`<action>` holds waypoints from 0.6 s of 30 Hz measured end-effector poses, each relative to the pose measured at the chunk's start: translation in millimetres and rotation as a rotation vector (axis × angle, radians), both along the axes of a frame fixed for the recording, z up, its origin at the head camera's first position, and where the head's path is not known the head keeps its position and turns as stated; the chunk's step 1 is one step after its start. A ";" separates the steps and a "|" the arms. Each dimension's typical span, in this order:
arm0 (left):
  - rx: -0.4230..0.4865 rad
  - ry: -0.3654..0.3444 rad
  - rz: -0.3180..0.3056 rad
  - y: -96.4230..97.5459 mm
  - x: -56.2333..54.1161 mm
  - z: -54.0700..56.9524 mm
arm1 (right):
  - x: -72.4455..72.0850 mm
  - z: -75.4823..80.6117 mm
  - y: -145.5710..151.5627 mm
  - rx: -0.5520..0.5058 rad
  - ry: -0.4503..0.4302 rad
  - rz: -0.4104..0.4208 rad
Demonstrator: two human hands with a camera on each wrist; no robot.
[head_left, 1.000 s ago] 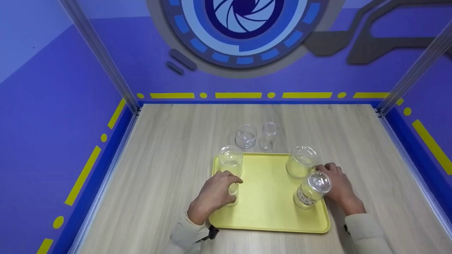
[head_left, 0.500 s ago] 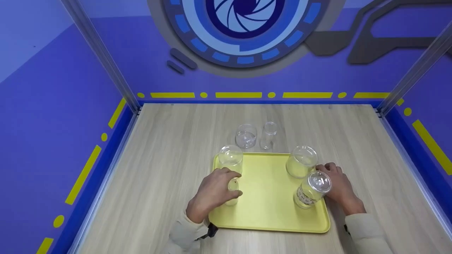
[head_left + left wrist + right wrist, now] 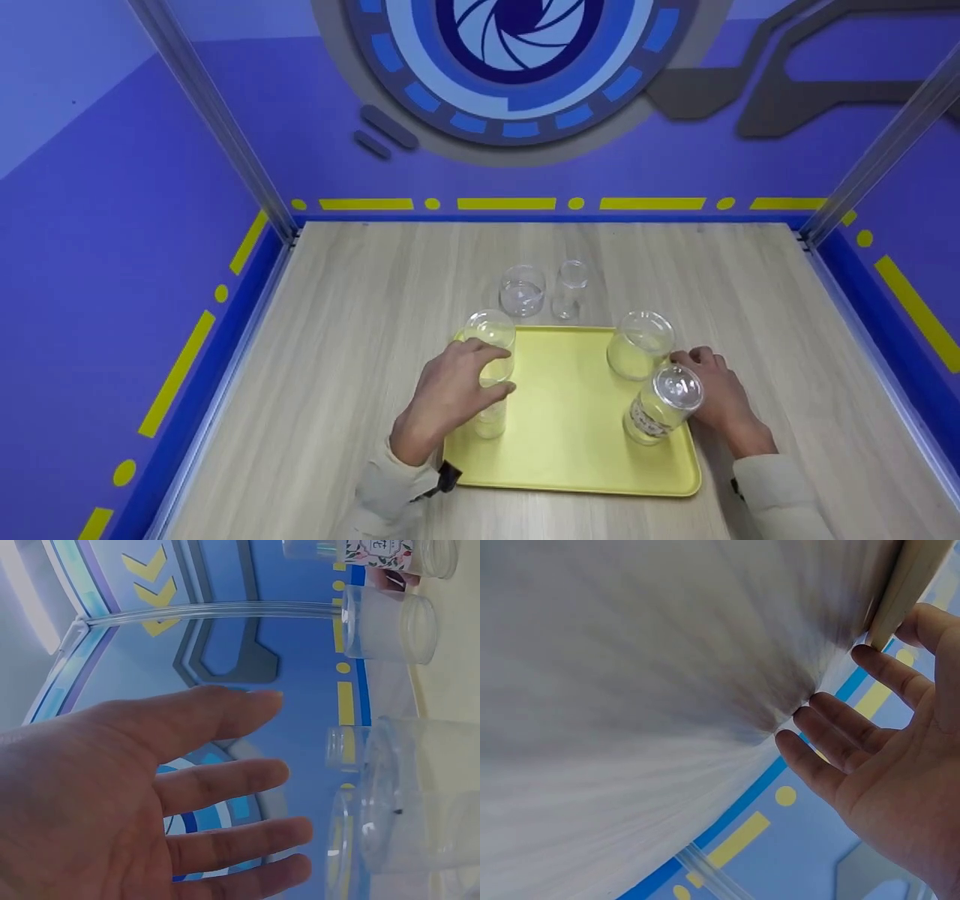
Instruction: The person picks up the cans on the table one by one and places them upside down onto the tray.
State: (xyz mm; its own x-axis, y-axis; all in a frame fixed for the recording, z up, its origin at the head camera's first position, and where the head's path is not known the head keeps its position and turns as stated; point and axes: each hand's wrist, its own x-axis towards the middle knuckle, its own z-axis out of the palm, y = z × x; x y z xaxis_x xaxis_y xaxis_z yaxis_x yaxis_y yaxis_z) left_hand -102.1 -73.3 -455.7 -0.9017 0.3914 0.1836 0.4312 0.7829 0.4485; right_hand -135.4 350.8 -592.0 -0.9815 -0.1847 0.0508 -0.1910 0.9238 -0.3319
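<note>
**Left hand [image 3: 452, 391] has shifted forward, off the small glass [image 3: 490, 426]**

Compared with a second ago, we see the left hand farther toward the back of the yellow tray [image 3: 570, 412], with more of the small glass showing below it. The glassware and the right hand [image 3: 714, 397] look unmoved to us.

The left fingers are straight and spread, thumb well apart, and hold nothing. From the head view they overlap the tall glass [image 3: 493, 330]; we cannot tell whether they touch it. The small glass stands on the tray near its left edge, closer to the person than the tall one.

The right fingers are nearly straight, slightly apart and grasp nothing; their tips rest against the desk [image 3: 360, 337] beside the tray's right edge. We cannot tell if the thumb touches the rim.

At the tray's far right corner we see the wide glass [image 3: 637, 352], with the labelled jar [image 3: 651, 420] nearer the person. Behind the tray, the low glass [image 3: 521, 294] and narrow glass [image 3: 571, 289] stand side by side on the desk.
</note>
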 end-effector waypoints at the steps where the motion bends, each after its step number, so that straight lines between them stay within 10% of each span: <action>1: 0.004 0.011 0.002 0.3 -1.0 2.2 | 0.4 0.4 -0.2 0.001 -0.002 -0.001; 18: 0.086 0.057 0.029 8.8 -31.6 26.9 | 1.9 0.6 -0.1 -0.022 0.008 0.004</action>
